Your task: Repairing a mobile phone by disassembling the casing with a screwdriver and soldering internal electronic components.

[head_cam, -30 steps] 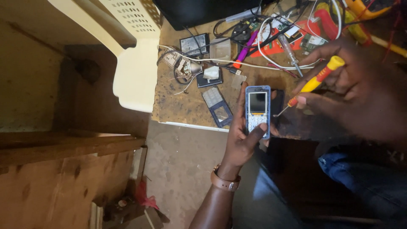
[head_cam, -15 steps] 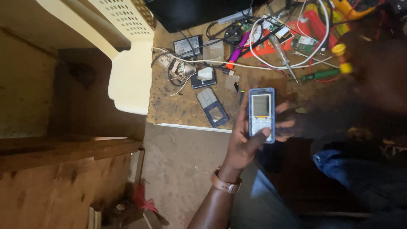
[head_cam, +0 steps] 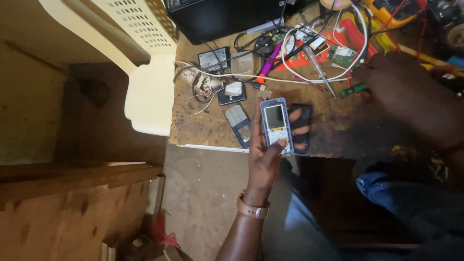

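My left hand [head_cam: 265,162], with a brown strap on the wrist, holds a small blue keypad phone [head_cam: 276,124] upright over the front edge of the worn wooden table [head_cam: 193,126]. The thumb rests on the keypad. The fingertips lie on a black phone part [head_cam: 303,137] just right of the phone. My right hand [head_cam: 411,94] is a dark, blurred shape over the table's right side, next to a green-handled screwdriver [head_cam: 354,89]. I cannot tell whether it holds anything.
Loose phone parts [head_cam: 239,123], a black battery [head_cam: 214,59], a purple pen [head_cam: 268,62], a clear-handled screwdriver [head_cam: 317,67] and white cables [head_cam: 353,58] crowd the table. A cream plastic chair [head_cam: 150,92] stands left of it. A wooden bench [head_cam: 72,181] is at lower left.
My right hand, which held a yellow-orange screwdriver against the phone, has pulled away to the right over the table. My left hand keeps the phone in much the same place.
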